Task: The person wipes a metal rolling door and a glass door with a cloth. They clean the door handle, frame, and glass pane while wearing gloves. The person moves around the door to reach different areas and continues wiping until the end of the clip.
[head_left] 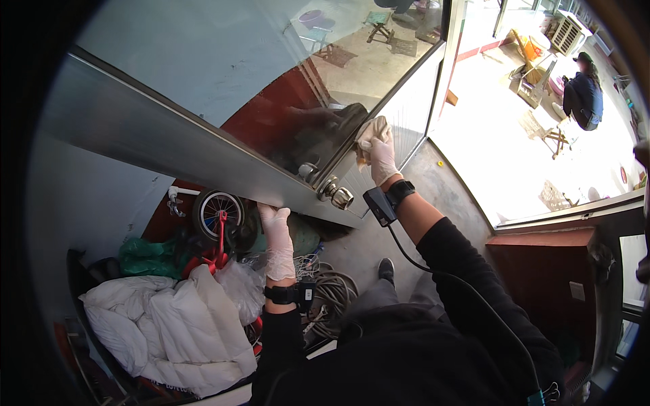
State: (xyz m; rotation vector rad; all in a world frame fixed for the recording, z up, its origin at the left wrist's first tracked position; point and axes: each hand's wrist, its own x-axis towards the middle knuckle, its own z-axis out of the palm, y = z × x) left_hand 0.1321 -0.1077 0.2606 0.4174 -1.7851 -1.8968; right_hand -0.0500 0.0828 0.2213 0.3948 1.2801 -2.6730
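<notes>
A metal-framed glass door [183, 135] stands open across the upper part of the head view. My right hand [383, 159], in a thin white glove, is closed on a beige cloth [374, 132] and holds it to the door's frame beside the glass. Just below it are the round metal doorknobs [336, 193]. My left hand [276, 237], gloved too, grips the lower edge of the door, left of the knobs; its fingertips are partly hidden there. Both wrists wear black bands, and a cable runs from the right one along my sleeve.
Beneath the door lie a small red bicycle [221, 233], a green plastic bag [150, 257], a white quilt [169, 325] and a coiled hose [332, 301]. Beyond the sunlit doorway a person [583, 95] crouches near a folding stool [558, 141]. A dark red ledge [542, 238] stands at right.
</notes>
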